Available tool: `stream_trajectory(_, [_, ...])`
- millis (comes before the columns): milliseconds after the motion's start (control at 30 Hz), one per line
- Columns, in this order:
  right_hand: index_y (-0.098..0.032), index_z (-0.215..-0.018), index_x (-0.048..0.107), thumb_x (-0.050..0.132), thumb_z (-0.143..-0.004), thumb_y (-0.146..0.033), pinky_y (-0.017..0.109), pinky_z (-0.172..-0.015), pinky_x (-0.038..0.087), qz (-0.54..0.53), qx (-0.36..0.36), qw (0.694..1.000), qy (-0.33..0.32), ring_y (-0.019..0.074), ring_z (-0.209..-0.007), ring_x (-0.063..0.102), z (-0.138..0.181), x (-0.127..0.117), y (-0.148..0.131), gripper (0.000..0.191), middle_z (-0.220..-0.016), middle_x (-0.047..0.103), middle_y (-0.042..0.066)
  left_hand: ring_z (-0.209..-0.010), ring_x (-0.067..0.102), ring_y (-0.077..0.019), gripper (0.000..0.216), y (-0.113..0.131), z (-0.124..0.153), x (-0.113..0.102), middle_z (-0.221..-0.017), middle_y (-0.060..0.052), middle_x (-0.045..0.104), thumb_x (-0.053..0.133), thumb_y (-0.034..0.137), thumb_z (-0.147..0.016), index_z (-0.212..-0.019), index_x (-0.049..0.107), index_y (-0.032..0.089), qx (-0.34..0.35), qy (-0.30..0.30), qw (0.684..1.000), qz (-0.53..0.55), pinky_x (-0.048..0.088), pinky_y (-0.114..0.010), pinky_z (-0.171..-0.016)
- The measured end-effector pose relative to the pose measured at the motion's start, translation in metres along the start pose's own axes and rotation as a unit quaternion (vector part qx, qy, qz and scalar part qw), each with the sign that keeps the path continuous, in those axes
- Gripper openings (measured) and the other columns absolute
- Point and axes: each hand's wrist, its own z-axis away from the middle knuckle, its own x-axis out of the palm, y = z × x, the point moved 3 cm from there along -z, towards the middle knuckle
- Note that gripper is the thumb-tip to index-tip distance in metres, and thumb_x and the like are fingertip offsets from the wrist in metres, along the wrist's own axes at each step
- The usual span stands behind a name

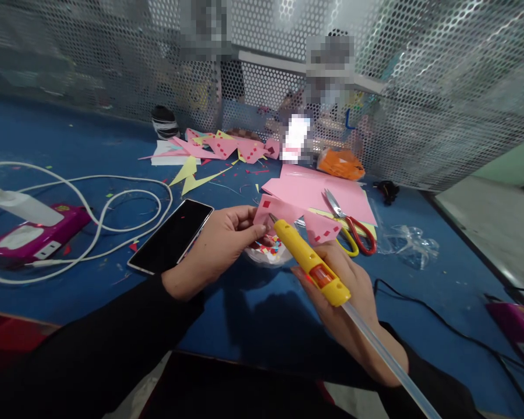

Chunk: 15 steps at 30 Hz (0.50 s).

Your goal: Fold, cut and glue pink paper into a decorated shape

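My left hand [216,244] pinches a folded pink paper piece [288,216] dotted with small red squares, held over a small clear bowl of paper bits [268,253]. My right hand [344,297] grips a yellow glue gun [310,262] with a clear glue stick [388,361] trailing from its back. The gun's tip touches the near edge of the pink paper. Both arms wear black sleeves.
A black phone [171,235] lies left of my left hand. White cables [113,221] and a magenta device [35,235] sit further left. Red and yellow scissors [351,224] rest on pink paper sheets [314,189]. Paper scraps [218,148] lie by the perforated screen [419,87].
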Motion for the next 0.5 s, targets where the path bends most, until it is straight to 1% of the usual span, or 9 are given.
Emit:
stream_trajectory(233, [-0.021, -0.092, 0.055, 0.060, -0.094, -0.031, 0.025, -0.053, 0.042, 0.008, -0.003, 1.000, 0.006, 0.0122, -0.059, 0.058, -0.0015, -0.0005, -0.0012, 0.011, -0.074, 0.059, -0.001, -0.067, 0.070, -0.0154, 0.021, -0.0017, -0.0006, -0.0013, -0.077, -0.003, 0.075, 0.078, 0.032, -0.076, -0.088, 0.072, 0.015, 0.002, -0.013, 1.000, -0.018, 0.055, -0.025, -0.064])
stream_trajectory(367, [-0.021, -0.092, 0.054, 0.058, -0.095, -0.030, 0.025, -0.053, 0.042, 0.012, -0.003, 1.000, 0.005, 0.0122, -0.059, 0.057, -0.0013, -0.0006, -0.0018, 0.010, -0.073, 0.059, -0.002, -0.066, 0.070, -0.0142, 0.019, -0.0020, -0.0005, -0.0015, -0.078, -0.003, 0.075, 0.076, 0.029, -0.078, -0.090, 0.073, 0.015, 0.006, -0.014, 1.000, -0.015, 0.054, -0.023, -0.062])
stream_trajectory(500, [-0.021, -0.091, 0.054, 0.059, -0.095, -0.031, 0.025, -0.052, 0.042, 0.010, -0.005, 1.000, 0.008, 0.0120, -0.058, 0.057, -0.0008, -0.0013, -0.0020, 0.011, -0.073, 0.058, -0.002, -0.065, 0.070, -0.0131, 0.017, -0.0018, 0.0005, -0.0009, -0.076, -0.002, 0.075, 0.076, 0.027, -0.078, -0.089, 0.072, 0.015, 0.005, -0.011, 1.000, -0.008, 0.053, -0.022, -0.060])
